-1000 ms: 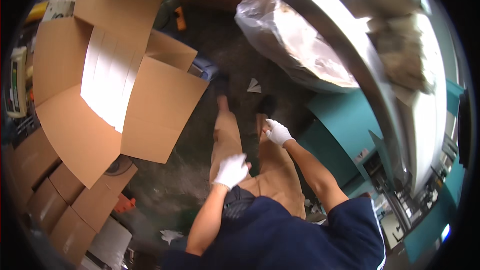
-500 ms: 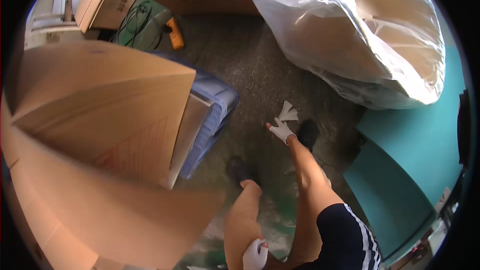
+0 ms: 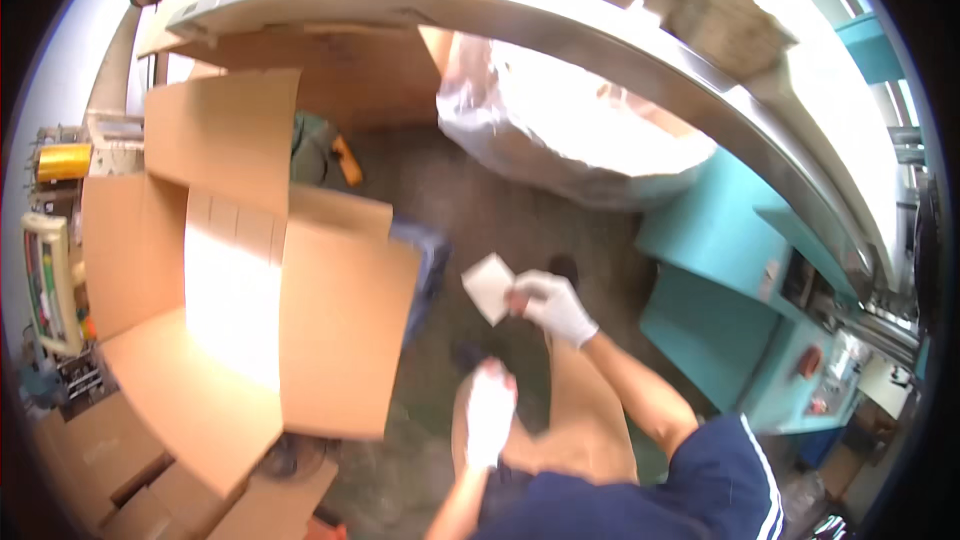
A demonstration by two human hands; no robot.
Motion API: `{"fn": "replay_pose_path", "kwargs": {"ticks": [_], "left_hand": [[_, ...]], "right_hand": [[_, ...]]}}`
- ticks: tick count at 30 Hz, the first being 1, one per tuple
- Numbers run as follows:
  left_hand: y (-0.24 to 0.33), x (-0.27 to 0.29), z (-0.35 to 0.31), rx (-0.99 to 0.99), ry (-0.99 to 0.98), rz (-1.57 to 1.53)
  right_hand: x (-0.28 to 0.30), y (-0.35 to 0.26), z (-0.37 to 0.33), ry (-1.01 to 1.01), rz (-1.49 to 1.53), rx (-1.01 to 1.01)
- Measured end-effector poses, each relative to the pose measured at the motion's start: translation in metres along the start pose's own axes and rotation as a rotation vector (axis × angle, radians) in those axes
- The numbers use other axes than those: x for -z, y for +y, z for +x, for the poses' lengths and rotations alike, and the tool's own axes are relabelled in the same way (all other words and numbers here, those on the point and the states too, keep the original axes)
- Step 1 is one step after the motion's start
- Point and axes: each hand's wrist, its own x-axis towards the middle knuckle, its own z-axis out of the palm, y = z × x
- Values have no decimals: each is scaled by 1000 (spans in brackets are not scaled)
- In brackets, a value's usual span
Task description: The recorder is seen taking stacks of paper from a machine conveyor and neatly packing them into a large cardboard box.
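Note:
My right hand (image 3: 556,306), in a white glove with bare fingertips, pinches a small, roughly square piece of white paper (image 3: 489,289) by its right corner. The paper is tilted, raised over the dark floor. My left hand (image 3: 490,414), also white-gloved, is in front of my body above my leg. It is blurred and overexposed, so its finger position is unclear, and no object shows in it. To the left stands a large open cardboard box (image 3: 345,330) with its flaps spread out; a bright, pale surface shows inside.
A clear plastic bag (image 3: 570,165) lines a wide container beneath the metal edge of a machine (image 3: 560,15). Teal machine panels (image 3: 720,230) stand at the right. Beyond the open box are a blue plastic pallet (image 3: 430,275) and an orange object (image 3: 347,161). Cardboard (image 3: 110,450) lies lower left.
My right hand has risen from the floor with the white paper in its fingers. My left hand has moved up and forward. The view has tilted upward, bringing in the machine's metal edge.

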Motion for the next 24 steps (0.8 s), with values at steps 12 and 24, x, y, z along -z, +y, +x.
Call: {"fn": "replay_pose_path", "kwargs": {"ticks": [12,24], "left_hand": [[301,51,123,86,45,-766],[354,36,137,-40,-88,-579]], "right_hand": [[63,-237,-142,262,87,201],[84,-294,-157,767,-820,662]]}}
